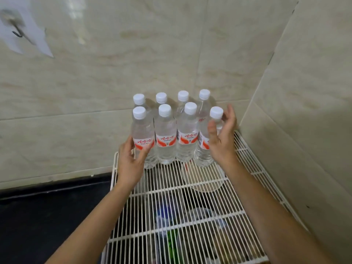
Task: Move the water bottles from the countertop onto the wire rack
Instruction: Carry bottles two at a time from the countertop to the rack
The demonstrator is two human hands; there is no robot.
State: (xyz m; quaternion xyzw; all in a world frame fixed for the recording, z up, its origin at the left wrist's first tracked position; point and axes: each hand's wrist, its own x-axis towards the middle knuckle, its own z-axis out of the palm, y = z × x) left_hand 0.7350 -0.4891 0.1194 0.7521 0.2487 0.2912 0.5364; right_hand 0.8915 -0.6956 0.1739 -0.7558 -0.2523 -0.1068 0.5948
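Observation:
Several clear water bottles (165,134) with white caps and red-and-white labels stand upright in two rows at the back of the white wire rack (190,199), against the tiled wall. My left hand (130,161) touches the front-left bottle (142,134) at its label, with the thumb across the front. My right hand (222,136) cups the front-right bottle (206,141), fingers spread beside its neck. Neither bottle is lifted off the rack.
Beige tiled walls close in behind and on the right. A dark countertop (42,212) lies to the left of the rack, lower down. Under the rack wires I see a round clear lid (203,178) and blurred packages. A wall hook (17,33) hangs at upper left.

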